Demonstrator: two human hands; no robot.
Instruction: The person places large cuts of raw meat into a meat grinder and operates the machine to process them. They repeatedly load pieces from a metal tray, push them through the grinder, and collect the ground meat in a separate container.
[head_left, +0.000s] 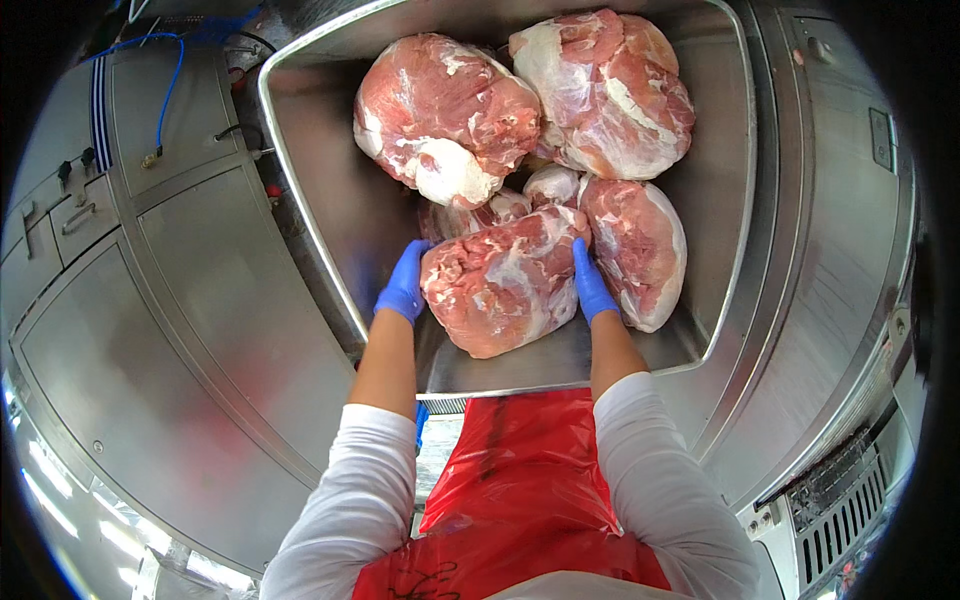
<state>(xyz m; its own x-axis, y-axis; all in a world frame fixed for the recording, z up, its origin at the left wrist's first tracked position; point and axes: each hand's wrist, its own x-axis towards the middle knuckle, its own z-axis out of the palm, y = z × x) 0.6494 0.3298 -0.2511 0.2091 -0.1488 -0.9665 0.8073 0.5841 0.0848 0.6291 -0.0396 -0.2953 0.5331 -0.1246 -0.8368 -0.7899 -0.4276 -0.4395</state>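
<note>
Between my two blue-gloved hands is a large piece of raw meat (506, 281), over the near part of a stainless steel tub (319, 217). My left hand (405, 283) grips its left end, and my right hand (592, 282) presses on its right end. Right beside my right hand lies another raw piece with a pale fat edge (637, 251). Two big rounded cuts, one at the back left (446, 112) and one at the back right (607, 94), rest farther in. Smaller parts of meat (551, 186) show between them, partly hidden.
Steel cabinet panels (225, 300) with a drawer handle stand left of the tub, with a blue cable (180, 82) hanging above. A steel machine housing (832, 225) rises on the right. The tub's rim (517, 391) runs close to my red apron (525, 465).
</note>
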